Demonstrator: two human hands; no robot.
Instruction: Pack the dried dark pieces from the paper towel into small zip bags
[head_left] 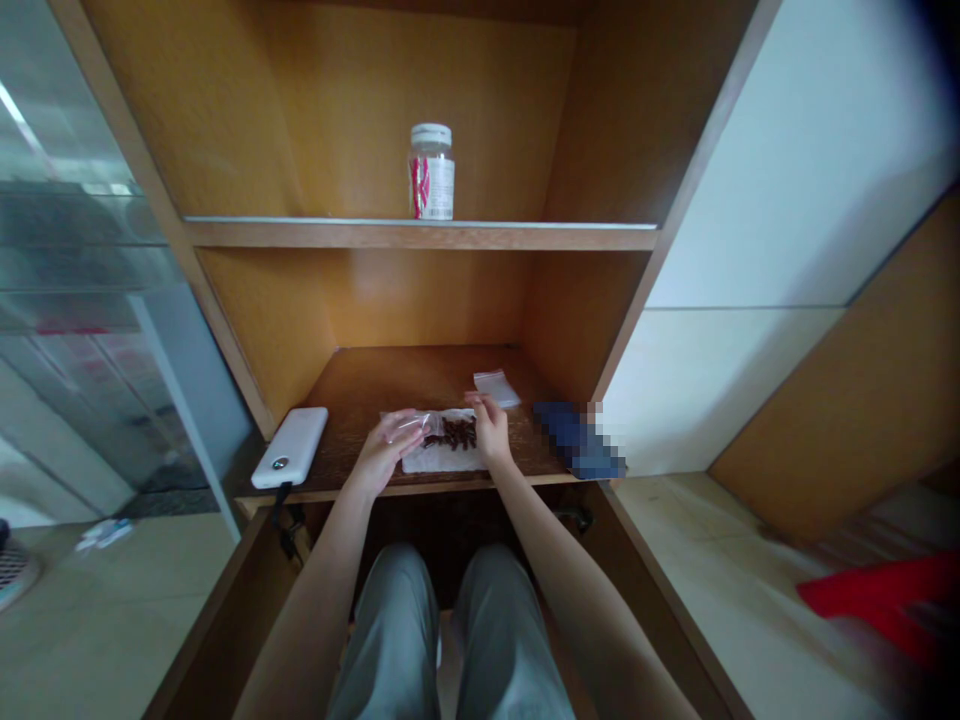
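Left-hand fingers pinching a clear plastic bag beside dark dried pieces, white paper keeping them gathered; right-hand fingers pressed together.

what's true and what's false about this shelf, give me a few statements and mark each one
1. The left hand holds a clear plastic bag. True.
2. The white power bank sits on the upper shelf. False: it lies on the lower shelf, left of the hands.
3. The right hand is gripping the power bank. False: it is raised beside the dark brown pieces, well apart from the power bank.
4. A jar with a white lid stands on the upper shelf. True.
5. The dark brown pieces lie on a white sheet. True.
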